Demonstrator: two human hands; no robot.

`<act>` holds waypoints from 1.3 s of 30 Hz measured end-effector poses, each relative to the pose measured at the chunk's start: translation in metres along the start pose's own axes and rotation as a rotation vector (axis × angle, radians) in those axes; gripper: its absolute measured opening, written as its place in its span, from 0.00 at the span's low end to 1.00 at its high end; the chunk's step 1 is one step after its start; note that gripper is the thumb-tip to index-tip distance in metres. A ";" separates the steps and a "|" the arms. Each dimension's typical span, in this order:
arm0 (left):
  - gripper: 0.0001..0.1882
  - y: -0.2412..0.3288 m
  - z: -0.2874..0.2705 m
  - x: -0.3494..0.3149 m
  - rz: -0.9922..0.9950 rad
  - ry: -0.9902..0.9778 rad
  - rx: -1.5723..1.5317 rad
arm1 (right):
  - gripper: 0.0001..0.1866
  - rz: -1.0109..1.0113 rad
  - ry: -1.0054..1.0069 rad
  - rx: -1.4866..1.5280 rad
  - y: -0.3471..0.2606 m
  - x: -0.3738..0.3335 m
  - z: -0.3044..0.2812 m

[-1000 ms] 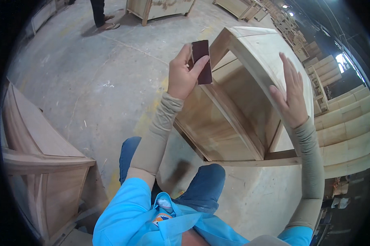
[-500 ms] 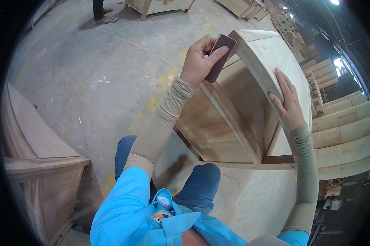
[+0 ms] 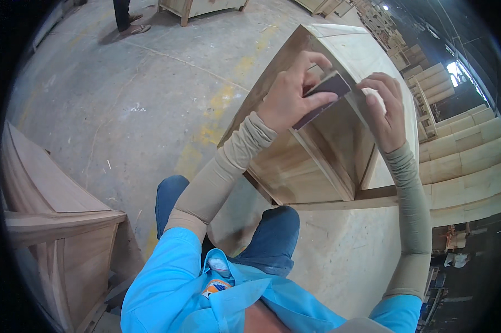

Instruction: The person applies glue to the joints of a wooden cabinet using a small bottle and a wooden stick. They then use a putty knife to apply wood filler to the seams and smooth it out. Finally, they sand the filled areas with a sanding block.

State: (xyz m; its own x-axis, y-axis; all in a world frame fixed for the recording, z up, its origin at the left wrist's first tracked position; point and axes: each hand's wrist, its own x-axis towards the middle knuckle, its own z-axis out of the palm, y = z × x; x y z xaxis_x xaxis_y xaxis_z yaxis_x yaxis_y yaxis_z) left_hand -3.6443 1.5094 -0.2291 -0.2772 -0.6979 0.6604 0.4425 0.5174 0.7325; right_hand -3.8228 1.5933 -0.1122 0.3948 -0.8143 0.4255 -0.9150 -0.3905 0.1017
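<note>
My left hand (image 3: 294, 91) is closed around a flat sanding block (image 3: 325, 100) with a dark maroon face, thumb laid along it. It holds the block tilted over the open front of an unfinished wooden cabinet (image 3: 294, 180). Just right of the block, my right hand (image 3: 388, 108) hovers at the edge of the cabinet's pale top panel (image 3: 361, 53). Its fingers are bent and apart, with nothing visible in them. Whether its fingertips touch the panel's edge, I cannot tell. Inside the cabinet, a wooden divider (image 3: 329, 161) shows below the block.
Another wooden furniture piece (image 3: 67, 222) stands close at my left. Pale curved panels (image 3: 464, 166) are stacked along the right. At the far side, a person's feet (image 3: 134, 28) stand near another cabinet (image 3: 197, 8). Concrete floor (image 3: 134, 111) with worn yellow marks lies between.
My left hand has moved right and slightly down with the sanding block, baring the cabinet's upper left side. My right hand has gone from lying flat on the top panel to bent fingers near the block.
</note>
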 end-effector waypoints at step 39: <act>0.08 -0.074 -0.033 0.072 0.451 0.416 0.483 | 0.35 0.116 -0.258 0.035 0.024 0.029 0.025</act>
State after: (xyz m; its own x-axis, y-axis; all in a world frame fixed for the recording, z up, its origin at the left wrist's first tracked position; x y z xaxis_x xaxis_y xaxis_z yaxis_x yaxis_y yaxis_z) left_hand -3.6686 1.4042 -0.2414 0.2258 -0.4474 0.8654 -0.0106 0.8871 0.4614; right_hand -3.8308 1.5497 -0.1201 0.3000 -0.9350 0.1890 -0.9536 -0.2994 0.0329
